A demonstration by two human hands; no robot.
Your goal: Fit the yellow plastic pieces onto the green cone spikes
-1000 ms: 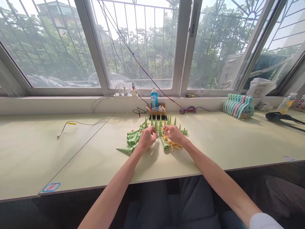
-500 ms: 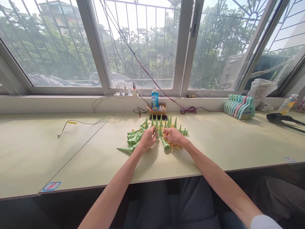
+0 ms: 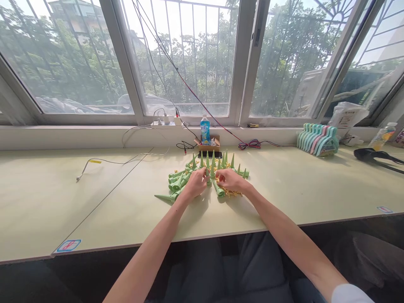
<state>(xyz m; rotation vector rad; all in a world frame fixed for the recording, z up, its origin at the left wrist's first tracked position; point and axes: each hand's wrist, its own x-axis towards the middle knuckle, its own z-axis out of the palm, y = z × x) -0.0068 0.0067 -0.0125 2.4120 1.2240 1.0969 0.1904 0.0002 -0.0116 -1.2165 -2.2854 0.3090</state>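
My left hand [image 3: 196, 184] and my right hand [image 3: 232, 180] meet over a pile of green plastic cones [image 3: 177, 182] on a pale table [image 3: 120, 206]. Both hands have their fingers curled in a pinch around a green cone [image 3: 208, 176] held between them. Several cones [image 3: 217, 160] stand upright just behind the hands, and others lie on their sides to the left. Small yellow pieces [image 3: 232, 193] lie under and beside my right hand.
Behind the pile lie a dark phone [image 3: 210, 154], a small cardboard box [image 3: 208, 146] and a blue bottle [image 3: 205, 130]. Cables [image 3: 249, 145] run along the sill. A loose wire [image 3: 94, 163] lies at left. Pastel hangers [image 3: 317, 140] and a black strap [image 3: 375, 156] sit at right.
Both hands have drawn closer together over the pile, closing their fingers on a cone between them. The view has shifted slightly.
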